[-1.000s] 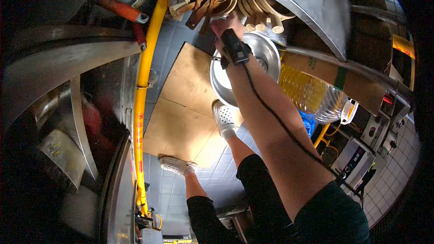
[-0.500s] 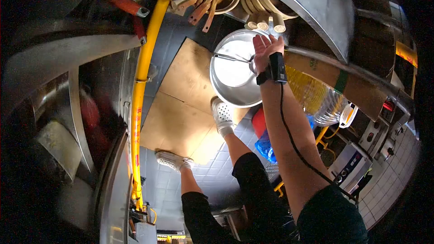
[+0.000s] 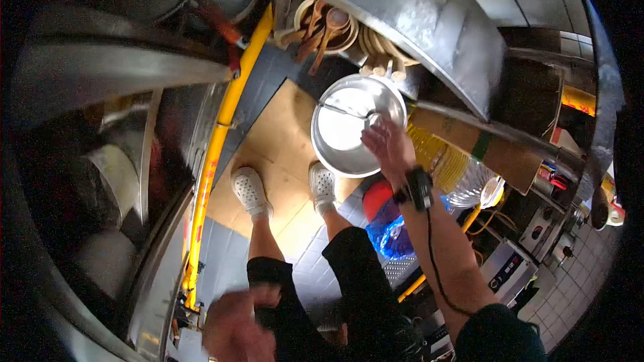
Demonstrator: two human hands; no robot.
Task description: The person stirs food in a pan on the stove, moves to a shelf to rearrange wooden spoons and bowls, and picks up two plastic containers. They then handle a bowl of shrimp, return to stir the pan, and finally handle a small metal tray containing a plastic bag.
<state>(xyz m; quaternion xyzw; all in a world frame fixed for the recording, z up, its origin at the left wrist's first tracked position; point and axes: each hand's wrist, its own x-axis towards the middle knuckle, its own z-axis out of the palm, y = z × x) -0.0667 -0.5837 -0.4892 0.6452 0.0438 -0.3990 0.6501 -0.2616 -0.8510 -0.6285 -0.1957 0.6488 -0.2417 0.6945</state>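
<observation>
A wide, shiny metal pot (image 3: pixel 329 155) stands near the middle of the view, its inside brightly lit. Across it lies a long-handled metal utensil (image 3: pixel 342 110), its rounded end close to my right hand (image 3: pixel 390 146). That hand hangs over the pot's near right side with the fingers apart, slightly blurred, and wears a black device (image 3: pixel 420 188) with a cable on the wrist. Low on the left, my left hand (image 3: pixel 240 327) is smeared by motion in front of my leg, away from the pot.
Wooden ladles (image 3: pixel 333 23) fill a container behind the pot, beside stacked handled bowls (image 3: pixel 379 53). A metal counter (image 3: pixel 416 20) overhangs them. Cardboard (image 3: pixel 282 141) lies under my feet. A yellow pipe (image 3: pixel 218 137) runs along the left; a blue bag (image 3: pixel 391 238) sits on the right.
My right hand has moved from the pot's far right rim down toward me. My left hand has come into view at lower left. My left foot has stepped forward, and the view has shifted.
</observation>
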